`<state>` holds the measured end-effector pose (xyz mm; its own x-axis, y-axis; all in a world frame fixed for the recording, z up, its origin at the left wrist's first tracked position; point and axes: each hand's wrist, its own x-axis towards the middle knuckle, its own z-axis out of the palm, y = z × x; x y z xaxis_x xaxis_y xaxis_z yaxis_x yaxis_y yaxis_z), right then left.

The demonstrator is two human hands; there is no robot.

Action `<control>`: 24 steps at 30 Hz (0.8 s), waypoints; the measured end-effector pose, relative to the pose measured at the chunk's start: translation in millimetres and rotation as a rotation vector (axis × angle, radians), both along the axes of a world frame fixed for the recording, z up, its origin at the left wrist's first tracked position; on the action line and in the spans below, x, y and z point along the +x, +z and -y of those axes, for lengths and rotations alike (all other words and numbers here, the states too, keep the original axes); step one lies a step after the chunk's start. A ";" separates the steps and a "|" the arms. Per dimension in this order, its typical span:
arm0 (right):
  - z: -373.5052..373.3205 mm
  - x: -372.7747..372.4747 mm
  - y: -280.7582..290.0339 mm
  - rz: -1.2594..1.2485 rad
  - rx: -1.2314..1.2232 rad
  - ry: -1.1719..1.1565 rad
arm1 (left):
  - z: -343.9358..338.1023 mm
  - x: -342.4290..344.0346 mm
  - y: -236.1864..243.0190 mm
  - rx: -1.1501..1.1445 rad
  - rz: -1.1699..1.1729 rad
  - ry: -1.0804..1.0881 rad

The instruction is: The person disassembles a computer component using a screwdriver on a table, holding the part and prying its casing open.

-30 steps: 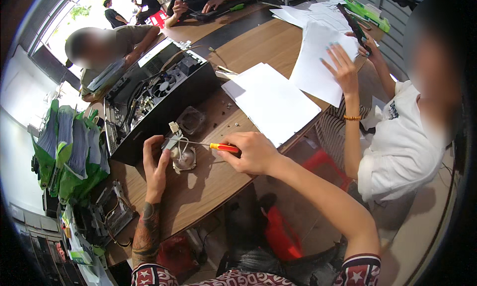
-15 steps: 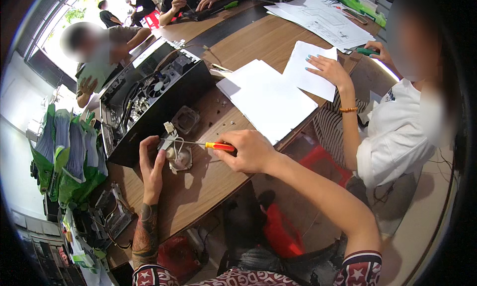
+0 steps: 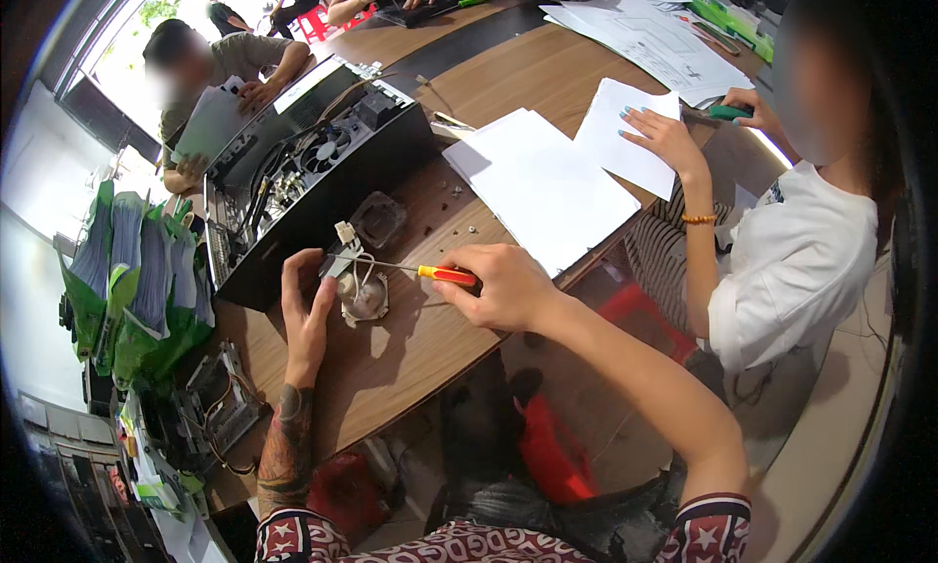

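My right hand point(image 3: 493, 284) grips a yellow-and-red screwdriver point(image 3: 440, 274), whose thin shaft reaches left to a small metal bracket point(image 3: 340, 262) with a white connector and cable. My left hand point(image 3: 305, 299) holds the bracket's left end between thumb and fingers. The bracket is on a small round-bodied part with a square flange point(image 3: 363, 301); how they join is unclear. Just behind lies a translucent square frame point(image 3: 379, 221), with several small screws point(image 3: 472, 230) to its right. An open black computer case point(image 3: 366, 162) stands at the back left of these parts.
White paper sheets point(image 3: 542, 196) cover the wooden table's point(image 3: 410, 377) right part. A co-worker point(image 3: 782, 260) sits right, one hand on paper, the other on a green-handled tool. Another person point(image 3: 225, 84) holds papers beyond the case. Green bags of papers point(image 3: 137, 280) and metal parts point(image 3: 215, 407) are at left.
My hands and screwdriver keep their grip with little movement. The co-worker at right has lowered the paper and now holds a green tool. The person beyond the case now holds papers up.
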<state>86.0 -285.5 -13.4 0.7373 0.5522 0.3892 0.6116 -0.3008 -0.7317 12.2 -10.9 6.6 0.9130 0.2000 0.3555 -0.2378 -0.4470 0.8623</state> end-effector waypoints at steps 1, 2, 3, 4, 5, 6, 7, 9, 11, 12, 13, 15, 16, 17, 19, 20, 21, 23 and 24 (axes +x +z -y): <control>-0.4 0.0 0.1 0.002 0.001 0.000 | 0.9 -0.6 1.1 0.017 0.007 0.001; -0.4 -0.1 0.7 0.002 -0.001 0.007 | 0.9 -0.7 1.6 0.035 0.014 0.002; 0.0 -0.2 1.7 0.000 -0.015 0.001 | -0.4 0.0 0.4 0.032 0.014 0.009; 0.1 -0.5 2.4 -0.002 -0.028 -0.003 | -2.6 0.8 -1.8 0.023 0.015 0.006; 0.0 -0.8 2.8 -0.003 -0.030 0.004 | -4.0 1.2 -3.0 0.014 0.016 0.002; -0.2 -1.0 3.1 -0.006 -0.010 0.004 | -3.6 0.6 -2.5 0.012 0.015 0.009; -0.4 -1.2 2.7 -0.011 0.011 0.003 | -2.6 0.2 -1.9 0.009 0.018 0.007; -1.1 -0.7 1.6 -0.020 0.009 0.006 | -3.5 0.0 -2.3 0.006 0.020 0.010; -0.5 -1.0 3.4 -0.025 0.008 0.007 | -4.9 0.4 -1.3 -0.019 0.014 0.002; 0.0 -1.5 4.6 -0.032 0.002 -0.002 | -5.2 0.4 -0.2 -0.019 0.014 0.007; -0.3 -1.5 4.4 -0.039 -0.001 -0.008 | -5.7 0.2 0.5 -0.015 0.023 -0.006; 0.4 -0.3 3.5 -0.040 -0.008 -0.003 | -7.2 0.8 -0.5 -0.008 0.032 -0.012; 0.4 0.4 3.1 -0.040 -0.015 -0.004 | -8.6 2.0 -3.6 -0.030 0.037 -0.014; -0.1 0.1 3.7 -0.042 -0.012 0.004 | -8.9 2.1 -4.7 -0.052 0.043 -0.015; -0.2 -0.9 6.5 -0.087 0.034 -0.002 | -8.5 -0.2 -0.9 -0.031 0.037 0.001; -0.7 0.0 5.4 -0.059 0.078 -0.009 | -9.4 -0.3 0.0 -0.028 0.044 -0.005; -1.2 0.3 5.4 -0.056 0.081 -0.003 | -10.3 -0.9 0.7 -0.025 0.051 -0.011; -0.2 1.4 3.3 -0.087 0.115 -0.010 | -9.8 0.4 -2.9 -0.048 0.035 0.000; 0.7 1.3 4.3 -0.086 0.115 -0.009 | -9.2 1.6 -4.3 -0.036 0.057 -0.005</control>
<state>87.3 -286.1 -9.2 0.7754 0.5007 0.3847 0.5429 -0.2175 -0.8112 13.8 -1.7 2.3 0.8924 0.2088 0.4000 -0.2895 -0.4148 0.8626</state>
